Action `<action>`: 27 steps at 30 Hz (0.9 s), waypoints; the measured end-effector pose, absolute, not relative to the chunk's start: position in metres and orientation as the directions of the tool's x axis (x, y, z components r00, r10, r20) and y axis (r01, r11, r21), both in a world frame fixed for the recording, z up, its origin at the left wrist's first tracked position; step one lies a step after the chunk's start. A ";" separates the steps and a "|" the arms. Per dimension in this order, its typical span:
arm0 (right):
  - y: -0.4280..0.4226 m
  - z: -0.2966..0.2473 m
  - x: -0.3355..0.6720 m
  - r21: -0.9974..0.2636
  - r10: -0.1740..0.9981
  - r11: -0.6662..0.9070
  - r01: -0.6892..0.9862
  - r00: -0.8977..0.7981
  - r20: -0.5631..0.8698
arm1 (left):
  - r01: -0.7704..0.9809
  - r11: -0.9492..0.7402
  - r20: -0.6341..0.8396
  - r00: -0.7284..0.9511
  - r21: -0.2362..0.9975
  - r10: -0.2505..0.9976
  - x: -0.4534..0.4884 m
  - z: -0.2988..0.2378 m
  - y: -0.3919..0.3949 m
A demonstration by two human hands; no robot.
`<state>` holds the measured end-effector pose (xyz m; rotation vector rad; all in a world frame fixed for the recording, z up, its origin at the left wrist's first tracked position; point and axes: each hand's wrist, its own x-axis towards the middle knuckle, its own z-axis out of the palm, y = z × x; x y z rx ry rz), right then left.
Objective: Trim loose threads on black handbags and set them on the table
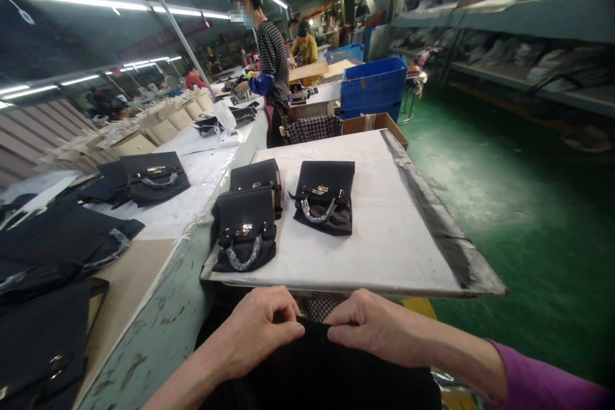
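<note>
Low in the view, my left hand [262, 327] pinches the top edge of a piece of black cloth [317, 371]. A short way to the right, my right hand [368, 327] grips the same edge between thumb and fingers. The cloth hangs down toward me, and its lower part runs out of view. Just beyond my hands, three black handbags lie on a white-covered table: a front left handbag [246, 211], one partly hidden behind it, and a right handbag [327, 179]. Their handles are wrapped in clear plastic.
A long bench [139, 333] on the left carries more black handbags [156, 179] and a row of cream pieces [166, 131]. Beyond the white table [384, 224] are a blue bin [375, 86] and a co-worker in a striped top [273, 57]. Shelves [523, 25] line the right.
</note>
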<state>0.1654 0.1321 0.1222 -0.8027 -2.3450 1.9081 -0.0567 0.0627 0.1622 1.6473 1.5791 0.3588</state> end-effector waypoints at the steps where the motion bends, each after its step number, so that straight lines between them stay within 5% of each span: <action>1: 0.131 0.121 0.165 -0.918 0.400 0.124 0.378 -0.865 -0.302 | 0.716 0.112 -0.318 0.159 0.689 0.935 -0.056 0.162 0.062; 8: 0.126 0.132 0.159 -0.901 0.426 0.225 0.372 -0.869 -0.252 | 0.776 0.128 -0.304 0.085 0.618 0.949 -0.053 0.158 0.061; 16: 0.139 0.133 0.129 -0.837 0.312 0.403 0.372 -0.915 -0.256 | 0.748 0.091 -0.273 0.125 0.657 0.954 -0.061 0.164 0.059; 27: 0.134 0.129 0.133 -0.895 0.326 0.314 0.318 -0.921 -0.213 | 0.674 0.099 -0.158 0.026 0.732 0.987 -0.082 0.161 0.038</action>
